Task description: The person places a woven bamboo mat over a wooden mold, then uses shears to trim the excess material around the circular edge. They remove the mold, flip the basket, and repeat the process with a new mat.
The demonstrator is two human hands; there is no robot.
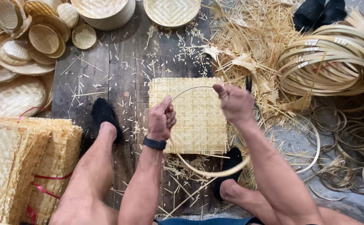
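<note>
Gripping a thin bamboo hoop [209, 170] above the square woven mat [190, 116], left hand [161, 120] clenched, right hand [235, 102] pinching, apparently to keep the ring round.

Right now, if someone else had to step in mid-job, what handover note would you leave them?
Left hand: closed on the left side of the thin bamboo hoop.
Right hand: pinching the hoop's upper right.
The hoop is held over the square woven mat, which lies flat on the plank floor between the feet.
Done: finished round trays piled top left; one mat laid out.
Left: the mat is still square and untrimmed, the hoop not fixed to it. More mats stacked at left, spare hoops at right.
</note>
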